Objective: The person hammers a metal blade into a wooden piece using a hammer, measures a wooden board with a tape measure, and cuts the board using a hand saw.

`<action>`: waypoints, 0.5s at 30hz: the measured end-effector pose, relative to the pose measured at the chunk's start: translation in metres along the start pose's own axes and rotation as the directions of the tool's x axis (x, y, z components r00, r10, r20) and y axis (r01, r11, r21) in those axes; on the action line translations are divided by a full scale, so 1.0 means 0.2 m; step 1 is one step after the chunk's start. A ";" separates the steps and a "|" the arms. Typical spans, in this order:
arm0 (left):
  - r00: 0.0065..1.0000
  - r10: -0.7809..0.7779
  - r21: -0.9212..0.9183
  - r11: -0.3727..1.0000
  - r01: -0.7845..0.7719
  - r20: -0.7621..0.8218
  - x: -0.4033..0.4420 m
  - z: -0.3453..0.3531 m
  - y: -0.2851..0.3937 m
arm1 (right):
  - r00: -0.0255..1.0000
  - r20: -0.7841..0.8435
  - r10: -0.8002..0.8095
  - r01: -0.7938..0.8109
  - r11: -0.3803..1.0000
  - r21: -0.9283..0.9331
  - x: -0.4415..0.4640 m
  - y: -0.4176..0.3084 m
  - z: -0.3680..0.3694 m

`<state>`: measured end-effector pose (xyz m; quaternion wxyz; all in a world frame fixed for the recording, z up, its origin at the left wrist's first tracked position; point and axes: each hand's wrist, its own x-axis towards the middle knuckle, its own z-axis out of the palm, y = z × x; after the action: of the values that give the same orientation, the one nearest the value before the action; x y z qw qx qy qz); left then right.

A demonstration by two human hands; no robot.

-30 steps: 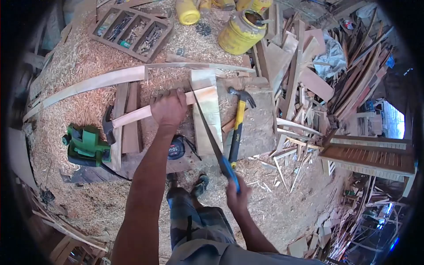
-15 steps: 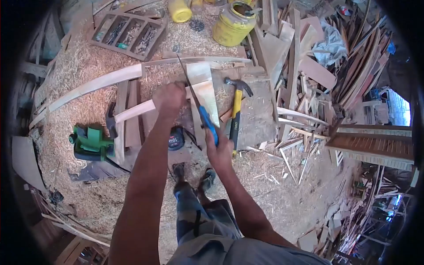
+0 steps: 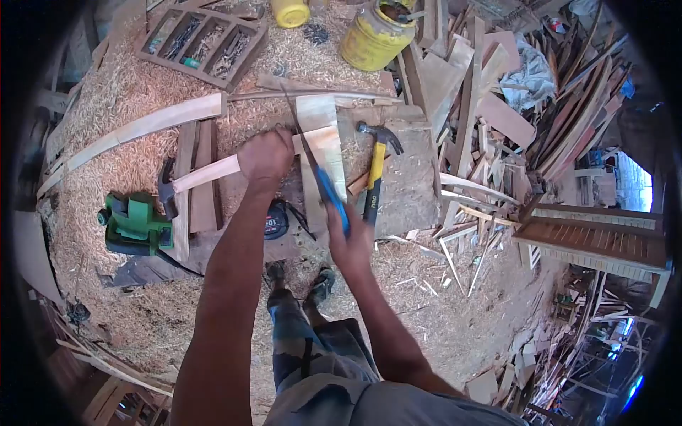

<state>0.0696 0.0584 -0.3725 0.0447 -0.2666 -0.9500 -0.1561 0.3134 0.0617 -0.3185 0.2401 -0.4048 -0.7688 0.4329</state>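
Note:
My left hand (image 3: 266, 160) is closed around a pale wooden strip (image 3: 207, 173), pressing it down over the workboard. In my right hand (image 3: 352, 241) is a handsaw (image 3: 329, 193) with a blue handle, its dark narrow blade slanting up and to the left across the strip, just right of my left fist. Beneath the strip's right part lies a light flat board (image 3: 321, 156). A dark hammer head (image 3: 166, 188) sits against the strip's left end. Right of the saw lies a claw hammer (image 3: 376, 174) with a yellow and black handle. A tape measure (image 3: 277, 219) lies below my left hand.
A green power tool (image 3: 137, 224) stands at the left. A curved wooden piece (image 3: 153, 124) lies behind the strip. Farther back are a divided wooden box (image 3: 202, 46) of small hardware and a yellow bucket (image 3: 376, 39). Scrap wood (image 3: 490, 163) is heaped at the right.
The view has shifted slightly, so most things sit a little farther left. Both hands keep their holds, and the saw blade still crosses the strip.

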 end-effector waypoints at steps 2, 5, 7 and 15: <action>0.999 0.018 0.007 1.000 -0.018 -0.026 -0.01 -0.01 0.02 | 0.982 0.076 0.175 -0.174 0.985 -0.014 -0.42 0.07 -0.27; 0.987 0.080 0.042 0.996 -0.074 -0.143 0.00 -0.04 0.02 | 0.962 0.128 0.241 -0.250 0.966 0.063 -0.75 0.12 -0.46; 0.959 0.124 0.024 0.992 -0.122 -0.253 -0.04 -0.03 0.02 | 0.961 0.105 0.256 -0.258 0.966 0.001 -0.55 0.11 -0.32; 0.985 0.054 0.040 0.998 -0.049 -0.163 -0.04 -0.01 0.03 | 0.988 0.064 0.144 -0.141 0.989 -0.046 -0.14 0.05 -0.11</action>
<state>0.0801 0.0591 -0.3705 0.1316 -0.2764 -0.9386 -0.1592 0.3494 0.0526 -0.3166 0.1743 -0.4488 -0.7543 0.4464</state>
